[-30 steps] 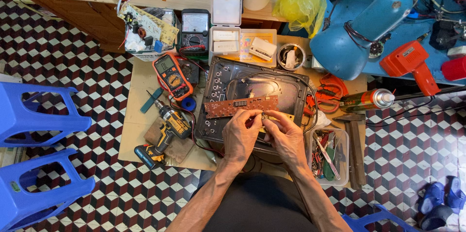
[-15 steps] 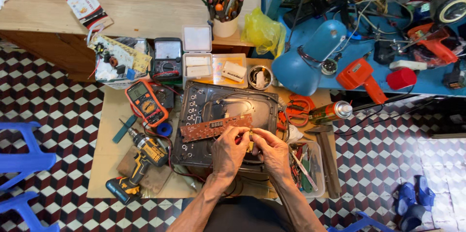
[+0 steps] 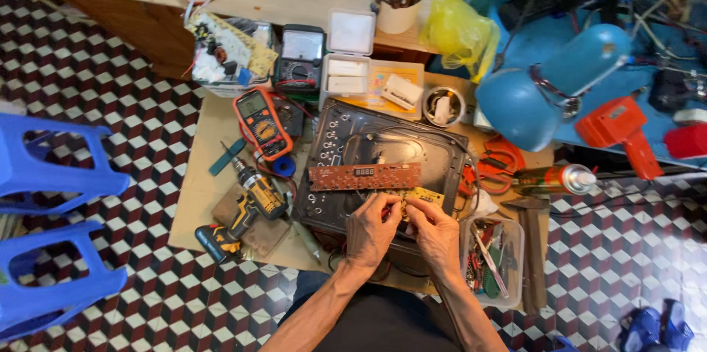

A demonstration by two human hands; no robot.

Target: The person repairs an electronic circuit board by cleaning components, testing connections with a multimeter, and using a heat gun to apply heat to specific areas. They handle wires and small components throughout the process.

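Observation:
A black opened appliance casing [image 3: 346, 138] lies on a low wooden board. Across it rests a long brown circuit board [image 3: 364, 176]. My left hand [image 3: 370, 230] and my right hand [image 3: 436, 233] meet at the casing's near edge, both pinching a small yellow circuit board [image 3: 421, 196]. The fingers hide most of that small board.
Left of the casing lie an orange multimeter [image 3: 263, 122] and a yellow cordless drill [image 3: 245, 208]. A clear tool tray [image 3: 492, 252], hammer [image 3: 532, 249], spray can [image 3: 554, 179] and orange scissors [image 3: 495, 164] sit right. Blue stools [image 3: 51, 227] stand far left; a blue lamp [image 3: 549, 87] is behind.
The view has shifted, so the bench sits differently in frame. My hands stay together on the small yellow board at the casing's near edge.

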